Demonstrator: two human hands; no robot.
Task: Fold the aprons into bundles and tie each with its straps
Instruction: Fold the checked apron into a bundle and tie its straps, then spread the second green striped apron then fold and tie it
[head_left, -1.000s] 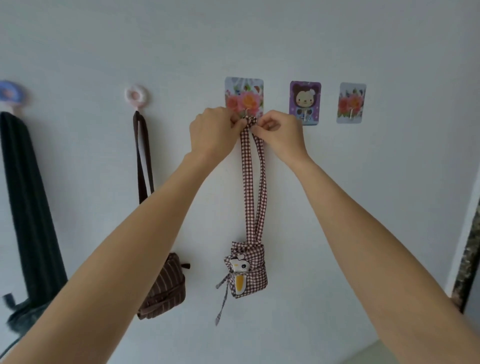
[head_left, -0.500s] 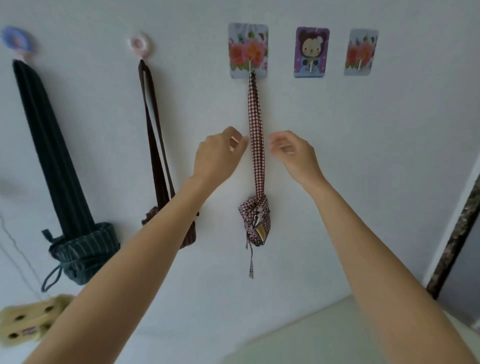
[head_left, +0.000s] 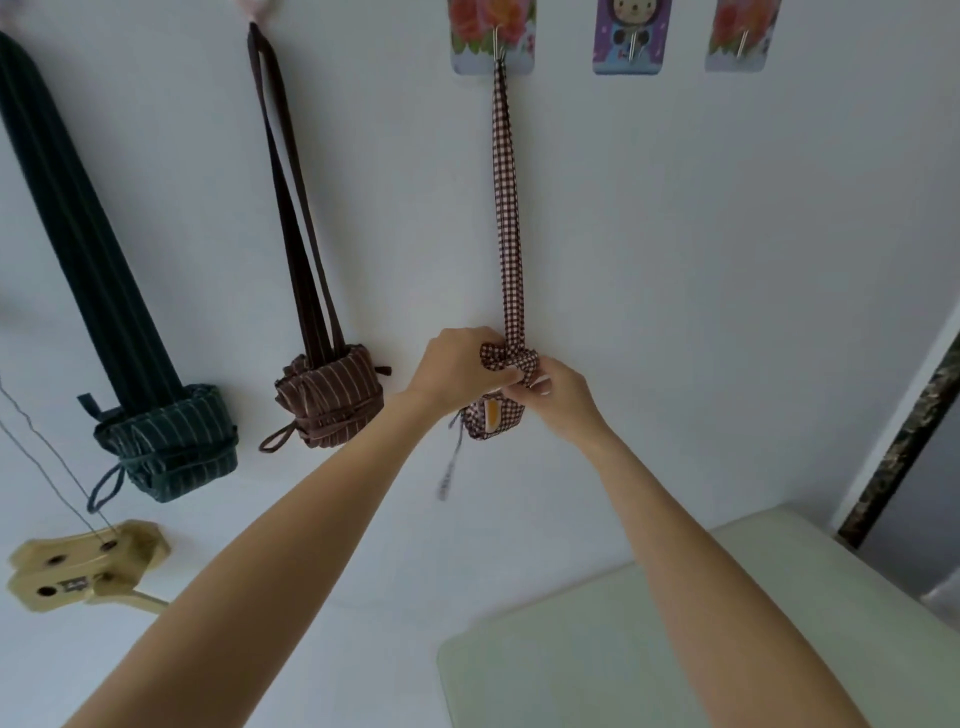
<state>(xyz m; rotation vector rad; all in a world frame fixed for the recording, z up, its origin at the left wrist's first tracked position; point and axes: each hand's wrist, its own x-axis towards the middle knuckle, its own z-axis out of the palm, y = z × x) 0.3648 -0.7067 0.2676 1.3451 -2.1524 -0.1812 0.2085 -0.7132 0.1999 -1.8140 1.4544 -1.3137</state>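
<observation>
Head view: I see left hand (head_left: 457, 366) and right hand (head_left: 558, 400) both pinching checked bundle (head_left: 493, 415) knot; bundle half hidden, loose strap (head_left: 449, 467) blurred.

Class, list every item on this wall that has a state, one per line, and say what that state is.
Checked apron bundle: hanging by its strap, gripped by both hands.
Brown striped apron bundle: tied, hanging.
Dark green striped apron bundle: tied, hanging.
Left hand: gripping bundle top.
Right hand: gripping bundle top.
Bear hook: empty.

Both arms raised; left hand (head_left: 457, 366), right hand (head_left: 558, 397) pinching.
</observation>
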